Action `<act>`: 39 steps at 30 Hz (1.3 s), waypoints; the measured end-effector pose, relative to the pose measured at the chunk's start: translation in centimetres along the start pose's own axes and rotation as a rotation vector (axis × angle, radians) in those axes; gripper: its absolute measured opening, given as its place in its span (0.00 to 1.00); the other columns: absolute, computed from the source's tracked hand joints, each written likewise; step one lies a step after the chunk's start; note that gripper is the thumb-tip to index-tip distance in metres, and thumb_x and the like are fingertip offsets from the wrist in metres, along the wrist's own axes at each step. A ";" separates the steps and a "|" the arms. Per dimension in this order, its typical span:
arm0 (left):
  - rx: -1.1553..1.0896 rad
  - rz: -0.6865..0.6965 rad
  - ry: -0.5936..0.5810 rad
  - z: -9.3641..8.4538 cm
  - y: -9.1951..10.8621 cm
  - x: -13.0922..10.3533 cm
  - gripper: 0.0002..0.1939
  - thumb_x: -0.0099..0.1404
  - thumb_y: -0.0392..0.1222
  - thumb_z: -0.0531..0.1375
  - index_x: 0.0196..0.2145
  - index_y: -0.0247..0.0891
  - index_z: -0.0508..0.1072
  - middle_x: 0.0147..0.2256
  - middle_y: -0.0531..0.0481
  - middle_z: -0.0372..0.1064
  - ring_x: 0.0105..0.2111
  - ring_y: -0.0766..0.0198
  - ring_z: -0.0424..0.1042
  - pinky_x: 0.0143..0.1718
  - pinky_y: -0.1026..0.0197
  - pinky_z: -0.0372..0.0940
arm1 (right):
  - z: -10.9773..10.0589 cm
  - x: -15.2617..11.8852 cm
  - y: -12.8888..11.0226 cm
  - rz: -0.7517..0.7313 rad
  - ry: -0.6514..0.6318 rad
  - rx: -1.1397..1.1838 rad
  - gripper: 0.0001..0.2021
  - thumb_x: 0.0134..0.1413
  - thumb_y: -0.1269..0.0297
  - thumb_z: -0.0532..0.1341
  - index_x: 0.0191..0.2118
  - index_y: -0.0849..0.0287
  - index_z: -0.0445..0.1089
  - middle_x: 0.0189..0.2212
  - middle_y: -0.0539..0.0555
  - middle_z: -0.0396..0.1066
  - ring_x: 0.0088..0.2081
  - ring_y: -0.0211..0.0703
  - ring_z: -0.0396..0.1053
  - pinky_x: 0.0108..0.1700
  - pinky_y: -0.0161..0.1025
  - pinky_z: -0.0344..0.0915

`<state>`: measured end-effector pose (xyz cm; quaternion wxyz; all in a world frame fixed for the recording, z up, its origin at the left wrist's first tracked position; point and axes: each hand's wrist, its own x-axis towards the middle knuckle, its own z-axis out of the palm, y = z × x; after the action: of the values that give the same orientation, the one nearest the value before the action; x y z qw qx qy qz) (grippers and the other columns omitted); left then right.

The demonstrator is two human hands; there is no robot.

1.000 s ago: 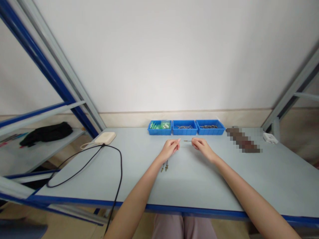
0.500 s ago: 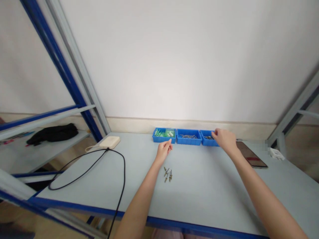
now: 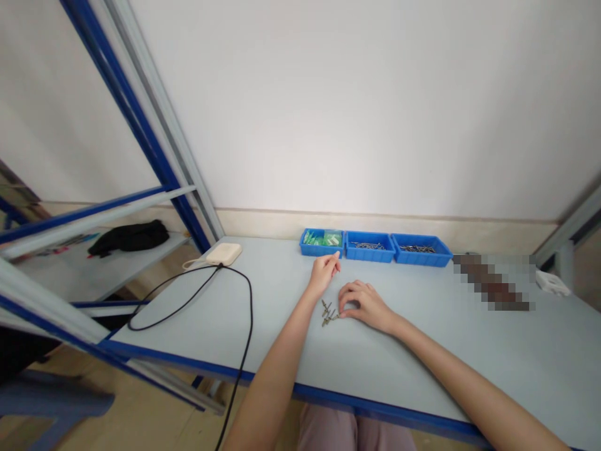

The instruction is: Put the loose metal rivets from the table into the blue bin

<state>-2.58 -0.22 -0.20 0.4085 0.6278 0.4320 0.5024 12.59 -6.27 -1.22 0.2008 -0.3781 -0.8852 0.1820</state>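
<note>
We had our right hand [image 3: 364, 304] curled at the small screw pile [image 3: 327, 312], grip unclear; left hand [image 3: 323, 274] loose, empty, trays [image 3: 370, 246] still full.

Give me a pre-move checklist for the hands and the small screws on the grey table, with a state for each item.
1. Right hand at the loose pile of small metal screws: ok, fingertips touch the pile's edge.
2. Left hand clear of the pile: ok, it lies behind it.
3. Left hand holding a part: cannot tell, fingers curled.
4. Three blue plastic trays within reach at the back of the grey table: ok.
5. Black cable away from the pile: ok, it lies to the left.
</note>
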 end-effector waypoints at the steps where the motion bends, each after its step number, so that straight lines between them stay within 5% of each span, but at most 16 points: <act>1: 0.011 0.000 -0.001 0.0 0.0 0.0 0.29 0.59 0.65 0.49 0.17 0.36 0.63 0.12 0.58 0.50 0.15 0.72 0.50 0.20 0.65 0.47 | 0.1 -0.1 0.0 0.005 0.010 -0.003 0.06 0.50 0.57 0.63 0.31 0.52 0.73 0.40 0.50 0.71 0.44 0.45 0.63 0.44 0.42 0.54; 6: 0.101 -0.001 -0.072 0.2 0.3 -0.4 0.28 0.61 0.63 0.47 0.18 0.36 0.63 0.13 0.57 0.50 0.16 0.70 0.52 0.21 0.65 0.49 | -1.1 -0.5 0.8 0.143 0.139 0.059 0.07 0.54 0.60 0.59 0.30 0.55 0.73 0.30 0.51 0.74 0.35 0.43 0.68 0.39 0.39 0.56; 12: 0.300 0.062 -0.365 1.5 1.1 -1.9 0.23 0.62 0.57 0.50 0.24 0.35 0.68 0.15 0.57 0.56 0.18 0.69 0.57 0.23 0.66 0.50 | -4.0 -0.9 4.3 0.340 0.440 0.192 0.07 0.50 0.62 0.58 0.29 0.57 0.71 0.27 0.51 0.74 0.29 0.41 0.67 0.34 0.36 0.57; 26: 0.069 -0.034 -0.380 2.5 0.5 -1.7 0.19 0.61 0.56 0.51 0.28 0.36 0.64 0.15 0.59 0.54 0.15 0.72 0.53 0.19 0.68 0.49 | -4.6 -1.3 4.6 0.302 0.425 0.184 0.09 0.51 0.57 0.59 0.30 0.56 0.72 0.28 0.51 0.75 0.30 0.41 0.67 0.34 0.36 0.58; 31: 0.049 -0.043 -0.377 2.4 0.6 -1.6 0.19 0.60 0.57 0.51 0.28 0.36 0.65 0.15 0.59 0.56 0.15 0.72 0.53 0.19 0.68 0.50 | -4.3 -1.3 5.4 0.285 0.305 0.375 0.14 0.55 0.56 0.55 0.28 0.60 0.70 0.27 0.52 0.74 0.25 0.38 0.64 0.32 0.35 0.59; 39: 0.057 -0.004 -0.361 2.2 0.7 -1.6 0.16 0.62 0.52 0.51 0.29 0.36 0.65 0.14 0.60 0.53 0.15 0.72 0.51 0.20 0.68 0.48 | -3.7 -1.0 6.2 0.246 0.318 0.538 0.14 0.54 0.56 0.53 0.31 0.61 0.70 0.30 0.55 0.74 0.31 0.41 0.66 0.34 0.36 0.61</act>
<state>-0.54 -2.11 -0.38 0.4622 0.7184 0.3669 0.3683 18.72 -2.34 -1.24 0.4053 -0.4391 -0.7109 0.3707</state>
